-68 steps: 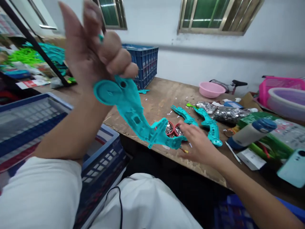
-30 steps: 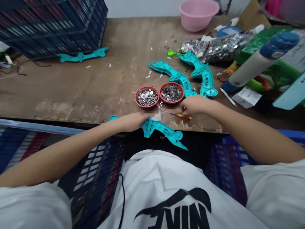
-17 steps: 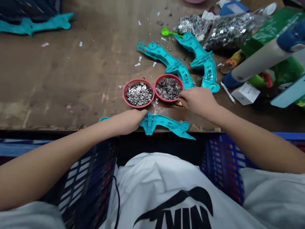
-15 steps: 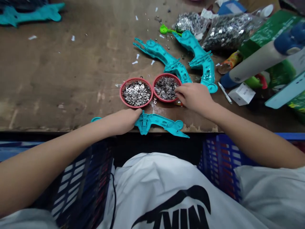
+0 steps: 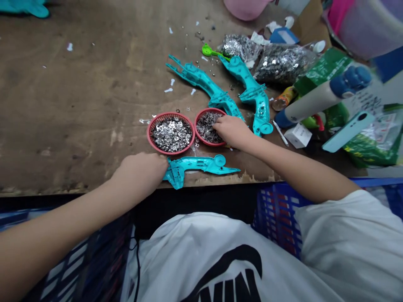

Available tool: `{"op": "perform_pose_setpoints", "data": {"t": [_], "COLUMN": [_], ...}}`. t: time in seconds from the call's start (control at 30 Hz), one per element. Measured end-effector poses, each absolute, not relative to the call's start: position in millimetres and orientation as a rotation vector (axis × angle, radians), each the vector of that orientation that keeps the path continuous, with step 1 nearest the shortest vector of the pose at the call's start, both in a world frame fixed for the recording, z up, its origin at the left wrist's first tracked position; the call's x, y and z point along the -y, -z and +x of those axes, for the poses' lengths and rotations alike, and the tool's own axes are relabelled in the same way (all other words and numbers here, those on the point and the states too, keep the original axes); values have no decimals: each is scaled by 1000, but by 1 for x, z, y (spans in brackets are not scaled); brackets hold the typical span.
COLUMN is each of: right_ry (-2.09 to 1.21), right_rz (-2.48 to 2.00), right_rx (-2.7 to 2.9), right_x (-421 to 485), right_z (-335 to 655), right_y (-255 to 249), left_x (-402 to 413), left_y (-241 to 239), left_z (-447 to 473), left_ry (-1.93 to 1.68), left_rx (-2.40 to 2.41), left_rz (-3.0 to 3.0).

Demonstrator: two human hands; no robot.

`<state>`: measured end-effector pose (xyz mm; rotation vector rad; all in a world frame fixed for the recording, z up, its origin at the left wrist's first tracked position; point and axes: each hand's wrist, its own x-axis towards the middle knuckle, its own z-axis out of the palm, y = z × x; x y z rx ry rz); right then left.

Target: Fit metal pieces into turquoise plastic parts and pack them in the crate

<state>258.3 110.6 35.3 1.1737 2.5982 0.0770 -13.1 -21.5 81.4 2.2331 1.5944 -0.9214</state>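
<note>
Holding a turquoise part at the table edge, the left hand is nearest; beyond, the right hand dips among metal bits in a red basket, its grip impossible to tell. Two similar parts lie farther back.

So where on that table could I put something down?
Left of the left red basket, beyond the left hand, the tabletop is mostly bare, with a few scraps. It's crowded on the right, where two turquoise pieces, bags of shiny bits, a bottle and a phone sit close together.
</note>
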Motion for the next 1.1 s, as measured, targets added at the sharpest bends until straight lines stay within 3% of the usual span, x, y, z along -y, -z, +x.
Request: {"op": "perform_pose_setpoints", "data": {"t": [0.27, 0.43, 0.63, 0.83, 1.1], "right_ry": [-107, -48, 6, 13, 361], "right_rz": [1232, 1238, 1185, 1383, 1707], "right_rx": [-2591, -2592, -2583, -2737, -2784], "right_x": [-103, -109, -118, -124, -60], "right_z": [258, 262, 261, 280, 310], "right_y": [-40, -42, -43, -38, -64], "left_x": [41, 45, 32, 7, -24], "left_y": [-36, -11, -22, -51, -12], "left_z": [-28, -35, -24, -23, -44], "left_ry": [416, 353, 274, -141, -159], "left_rx": [-1106, -1110, -1047, -1280, -1576], "left_rz": [2620, 2583, 2669, 2628, 2500]}}
